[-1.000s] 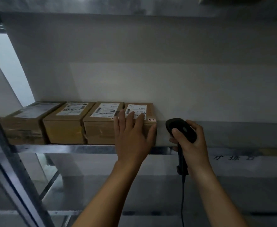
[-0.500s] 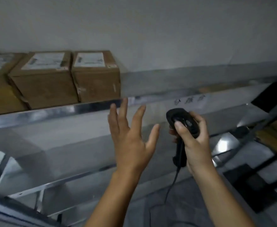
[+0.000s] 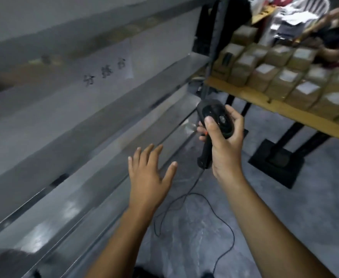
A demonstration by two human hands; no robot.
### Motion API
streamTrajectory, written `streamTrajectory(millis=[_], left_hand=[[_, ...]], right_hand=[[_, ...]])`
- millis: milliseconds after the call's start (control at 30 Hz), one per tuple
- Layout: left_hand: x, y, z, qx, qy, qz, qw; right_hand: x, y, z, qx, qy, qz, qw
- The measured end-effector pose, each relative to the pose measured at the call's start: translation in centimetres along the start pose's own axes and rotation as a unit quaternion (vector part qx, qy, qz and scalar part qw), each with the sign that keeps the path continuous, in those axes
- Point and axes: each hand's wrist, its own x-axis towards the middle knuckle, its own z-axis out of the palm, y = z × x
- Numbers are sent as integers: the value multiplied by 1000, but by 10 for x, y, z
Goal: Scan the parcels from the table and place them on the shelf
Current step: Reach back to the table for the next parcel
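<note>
Open floor (image 3: pixel 315 217) lay below hands, crossed only by loose cable (image 3: pixel 220 209). Metal shelf (image 3: pixel 108 109) walled off left side. Table (image 3: pixel 297 115) at right packed tight with parcels (image 3: pixel 269 75), no gaps between them. Table leg base (image 3: pixel 277 161) blocked floor just beside right hand (image 3: pixel 224 145).

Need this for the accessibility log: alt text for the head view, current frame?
A person's right hand grips a black corded barcode scanner while the open, empty left hand reaches forward beside a metal shelf. At upper right, a wooden table holds rows of labelled cardboard parcels.
</note>
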Motion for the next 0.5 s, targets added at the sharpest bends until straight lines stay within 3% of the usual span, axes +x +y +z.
streamTrajectory(millis=[200, 500], left_hand=[[-14, 110, 78, -30, -63, 76, 995], [-11, 229, 158, -25, -144, 174, 974]], right_hand=[[18, -44, -142, 19, 162, -27, 986], [30, -70, -280, -45, 245, -41, 968]])
